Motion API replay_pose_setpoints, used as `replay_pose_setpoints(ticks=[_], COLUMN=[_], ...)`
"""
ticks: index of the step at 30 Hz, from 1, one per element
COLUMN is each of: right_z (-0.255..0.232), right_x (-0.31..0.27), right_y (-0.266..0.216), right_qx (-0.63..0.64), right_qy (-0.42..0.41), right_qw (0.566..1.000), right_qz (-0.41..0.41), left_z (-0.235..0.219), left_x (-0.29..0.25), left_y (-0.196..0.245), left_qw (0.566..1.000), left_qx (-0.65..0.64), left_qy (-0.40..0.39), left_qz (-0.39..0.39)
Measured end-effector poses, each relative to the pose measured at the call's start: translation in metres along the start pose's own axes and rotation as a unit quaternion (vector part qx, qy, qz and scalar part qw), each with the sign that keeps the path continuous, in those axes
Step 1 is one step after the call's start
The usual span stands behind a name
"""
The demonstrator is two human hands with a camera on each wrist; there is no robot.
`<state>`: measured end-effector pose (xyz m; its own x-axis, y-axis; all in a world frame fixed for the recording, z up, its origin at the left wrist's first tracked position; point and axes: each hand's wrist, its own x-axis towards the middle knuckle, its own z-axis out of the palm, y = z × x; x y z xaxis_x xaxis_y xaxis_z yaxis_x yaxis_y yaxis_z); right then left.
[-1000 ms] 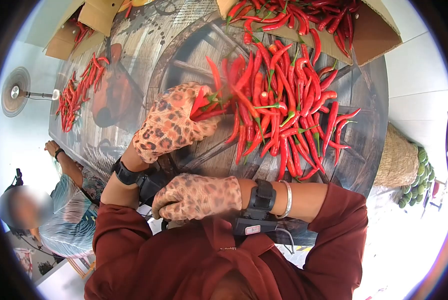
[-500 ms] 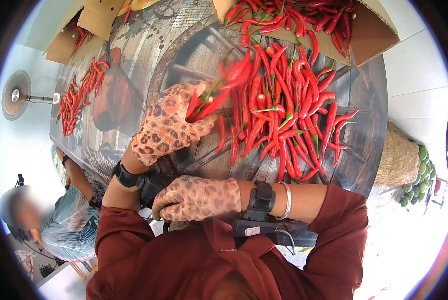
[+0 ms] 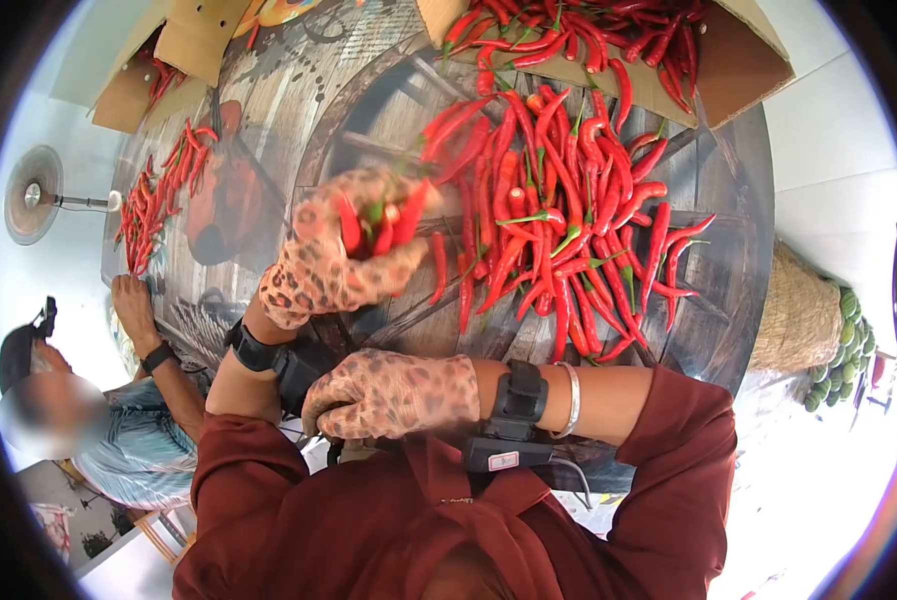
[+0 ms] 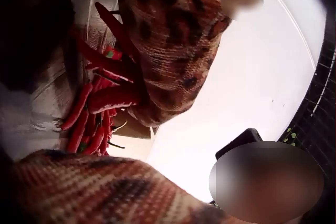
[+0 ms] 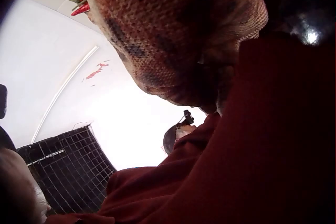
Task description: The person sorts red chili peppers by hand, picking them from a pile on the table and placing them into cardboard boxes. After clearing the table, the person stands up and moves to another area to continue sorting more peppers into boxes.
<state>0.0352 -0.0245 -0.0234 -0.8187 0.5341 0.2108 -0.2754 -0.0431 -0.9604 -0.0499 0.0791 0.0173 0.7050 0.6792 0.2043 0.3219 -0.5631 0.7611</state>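
Observation:
My gloved left hand [image 3: 319, 255], in a leopard-print glove, holds several red chillies [image 3: 407, 213] between thumb and fingers, beside the left edge of the pile. In the left wrist view, red chillies [image 4: 114, 99] stick out from under the gloved fingers [image 4: 173, 50]. A loose pile of red chillies [image 3: 579, 220], many with green stems, covers the table to the right of that hand. My right hand [image 3: 394, 393], gloved alike, stays close to my chest with its fingers loosely curled. Nothing shows in it, though its palm side is hidden.
An open cardboard box [image 3: 744, 65] with more chillies stands at the far edge. Another box [image 3: 191, 45] is at the far left, near a smaller chilli heap [image 3: 159, 205]. At left, another person's hand [image 3: 134, 308] is at the table edge. A woven sack [image 3: 794, 310] stands right.
My left hand has turned and drawn slightly back, its chillies now pointing more upward. Blurred chillies beyond it have shifted up and left. The other person has leaned closer. My right hand stays put.

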Motion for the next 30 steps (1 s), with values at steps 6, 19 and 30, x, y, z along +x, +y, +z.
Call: replay_pose_setpoints(ticks=[6, 19, 30], right_z=[-0.001, 0.004, 0.003], right_x=[-0.001, -0.001, 0.0], right_y=[-0.002, -0.009, -0.009], right_qx=[-0.01, 0.068, 0.102], right_qy=[0.009, -0.001, 0.014], right_qw=[1.0, 0.997, 0.993], right_qz=[-0.019, 0.048, 0.052], left_z=[0.0, -0.001, 0.013], left_x=[-0.015, 0.036, 0.06], left_y=[-0.031, -0.001, 0.008], left_qw=[0.997, 0.978, 0.97], left_qx=[0.079, -0.076, 0.206], left_qy=[-0.012, 0.136, -0.013], left_qz=[-0.017, -0.141, -0.127])
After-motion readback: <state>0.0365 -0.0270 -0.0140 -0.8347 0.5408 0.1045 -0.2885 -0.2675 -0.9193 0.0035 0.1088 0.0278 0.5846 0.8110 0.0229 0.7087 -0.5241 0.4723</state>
